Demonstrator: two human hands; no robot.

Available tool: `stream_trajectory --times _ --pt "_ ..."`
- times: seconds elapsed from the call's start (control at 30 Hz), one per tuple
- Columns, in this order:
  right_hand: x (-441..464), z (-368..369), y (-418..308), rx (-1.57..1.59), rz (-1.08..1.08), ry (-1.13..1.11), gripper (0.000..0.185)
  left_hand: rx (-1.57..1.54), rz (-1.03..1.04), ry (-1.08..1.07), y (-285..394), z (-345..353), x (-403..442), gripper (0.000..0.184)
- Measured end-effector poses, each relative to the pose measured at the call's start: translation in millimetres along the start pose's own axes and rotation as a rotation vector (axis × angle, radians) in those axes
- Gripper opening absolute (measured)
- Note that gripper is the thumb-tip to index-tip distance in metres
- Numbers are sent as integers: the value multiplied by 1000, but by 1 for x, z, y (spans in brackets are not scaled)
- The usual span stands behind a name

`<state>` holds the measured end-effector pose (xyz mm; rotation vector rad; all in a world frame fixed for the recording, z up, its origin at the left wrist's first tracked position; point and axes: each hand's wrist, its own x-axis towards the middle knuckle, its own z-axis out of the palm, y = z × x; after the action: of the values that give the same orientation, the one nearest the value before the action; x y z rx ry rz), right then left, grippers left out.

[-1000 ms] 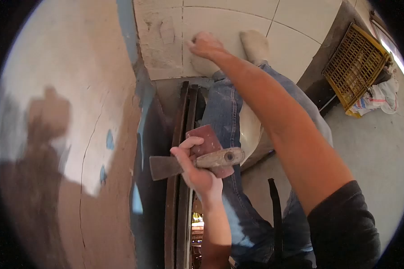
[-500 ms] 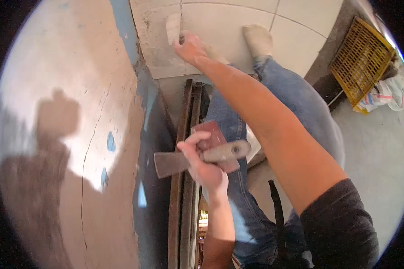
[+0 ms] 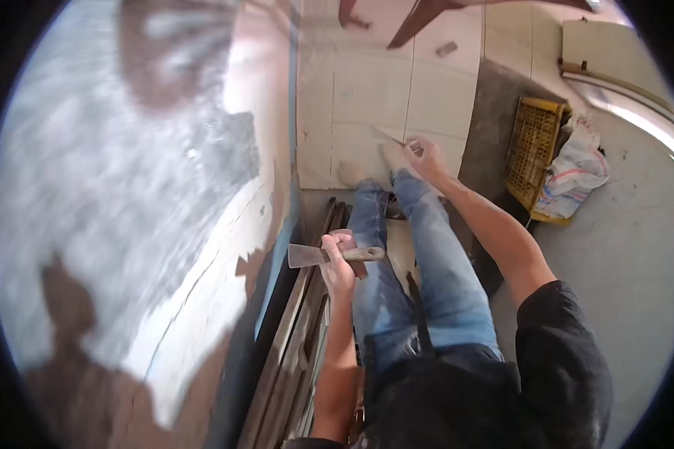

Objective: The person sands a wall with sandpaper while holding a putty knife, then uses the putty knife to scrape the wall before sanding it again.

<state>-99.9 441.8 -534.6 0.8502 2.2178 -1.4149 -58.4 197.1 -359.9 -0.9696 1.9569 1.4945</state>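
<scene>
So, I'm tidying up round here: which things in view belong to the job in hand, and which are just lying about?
Likely part of the job:
scraper, in the left hand
reddish flat piece, same hand
thin-bladed tool, in the right hand

Apparently just lying about:
yellow crate
striped white sack
small brown block

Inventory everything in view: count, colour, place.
Scraper: one, grey blade, left hand
Plate: one, reddish, left hand
Thin blade: one, grey, right hand
Crate: one, yellow, right
Bag: one, striped white, beside crate
Wall: one, grey and white, left
Tiles: several, cream, ahead
Bars: several, brown, left of legs
Cropped object: count unclear, brown, top edge
Small object: one, brown, tiles
Jeans: one, blue, centre
Shirt: one, black, bottom
Feet: two, on tiles
Hands: two, beside legs
</scene>
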Motion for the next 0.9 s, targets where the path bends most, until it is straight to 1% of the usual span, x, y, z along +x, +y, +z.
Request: stream_trajectory --times 0.07,0.13,0.17,0.27,0.3,0.33,0.37,0.43,0.47,0.57,0.6,0.7,0.73,0.83,0.87,0.9 --pt "-28 -32 -43 -83 -245 70 18 83 157 -33 35 -13 -33 53" --pt "-43 -61 -88 -37 -357 60 18 135 279 -23 60 -21 -53 53" --pt "-56 -73 -108 -14 -414 52 19 152 347 -3 59 -27 -61 54" --pt "-99 -117 -173 410 -150 -213 22 149 501 -2 68 -30 -87 53" --pt "-116 -122 -185 454 -165 -206 24 149 554 7 66 -31 -97 53" --pt "-130 -134 -202 504 -171 -199 26 132 572 2 88 -26 -118 53" --pt "-131 -133 -212 539 -162 -197 28 -6 466 -25 94 -21 -119 53" --pt "-152 -138 -235 861 -69 -342 33 -264 279 -84 114 -16 -135 53" --pt "-160 -137 -244 1021 -20 -415 35 -144 506 31 113 -13 -129 51" --pt "-193 -119 -252 879 -145 -624 37 -379 481 19 125 -14 -130 48" --pt "-203 -110 -245 418 -322 -581 43 -508 479 -17 110 -15 -115 46" --pt "-205 -93 -248 373 -467 -484 44 -515 559 16 118 -25 -101 45" --pt "-205 -99 -258 465 -373 -534 45 -491 573 2 123 -28 -101 46" --pt "-189 -101 -261 707 -296 -736 45 -478 626 8 127 -34 -109 45" --pt "-188 -99 -264 608 -374 -796 41 -419 677 40 129 -39 -105 45" --pt "-189 -96 -267 429 -519 -733 38 -443 672 37 131 -43 -101 44"
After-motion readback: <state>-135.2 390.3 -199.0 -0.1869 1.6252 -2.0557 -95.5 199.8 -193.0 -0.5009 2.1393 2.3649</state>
